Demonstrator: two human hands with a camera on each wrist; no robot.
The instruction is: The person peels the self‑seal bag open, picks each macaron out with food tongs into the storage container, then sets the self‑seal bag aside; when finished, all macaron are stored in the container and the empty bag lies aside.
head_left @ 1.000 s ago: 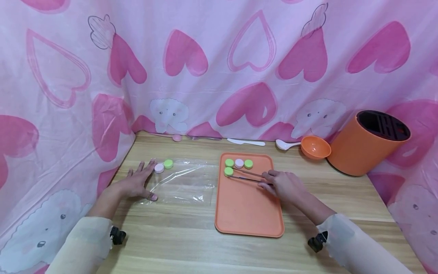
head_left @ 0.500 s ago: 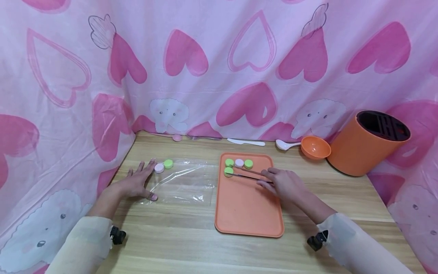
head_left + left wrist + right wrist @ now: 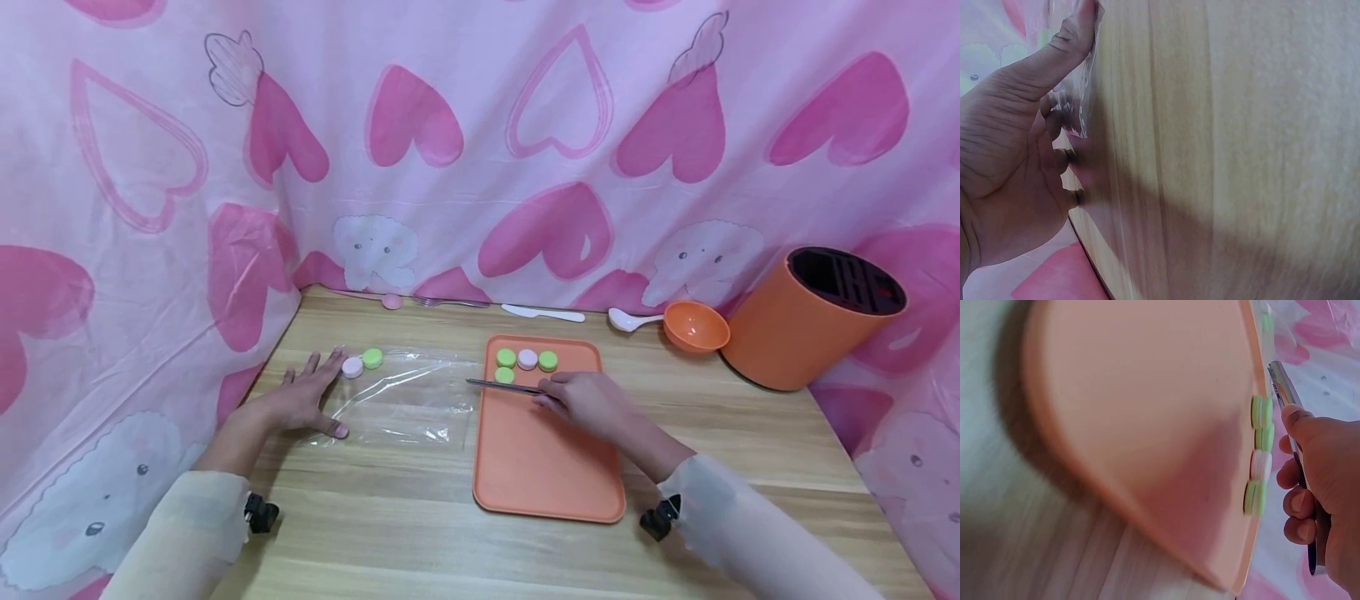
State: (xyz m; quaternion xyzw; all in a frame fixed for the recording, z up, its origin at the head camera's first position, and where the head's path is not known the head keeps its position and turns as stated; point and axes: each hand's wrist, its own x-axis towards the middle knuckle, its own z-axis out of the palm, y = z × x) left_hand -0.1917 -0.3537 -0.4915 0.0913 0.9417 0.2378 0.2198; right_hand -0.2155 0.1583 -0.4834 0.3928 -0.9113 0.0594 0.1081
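My left hand (image 3: 303,400), fingers spread, rests on the left end of a clear plastic bag (image 3: 420,408). A pink macaron (image 3: 352,367) and a green macaron (image 3: 372,358) sit near its fingertips, on or in the bag; I cannot tell which. Metal tongs (image 3: 502,386) are gripped by my right hand (image 3: 592,404); their arms lie together, with no macaron visible between them. They reach over the left rim of the orange tray (image 3: 547,467). Several macarons stand in the tray's far left part: a green one (image 3: 505,376) at the front, a pink one (image 3: 527,359) behind.
Along the back lie a pink spoon (image 3: 392,302), a fork (image 3: 450,302), a white knife (image 3: 543,313) and a white spoon (image 3: 633,320). An orange bowl (image 3: 696,327) and an orange utensil holder (image 3: 810,325) stand back right. A pink curtain (image 3: 450,192) encloses the table.
My right hand has moved left. The tongs, whose arms were apart around the front green macaron, have lifted off it and come together. The left hand stays in place.
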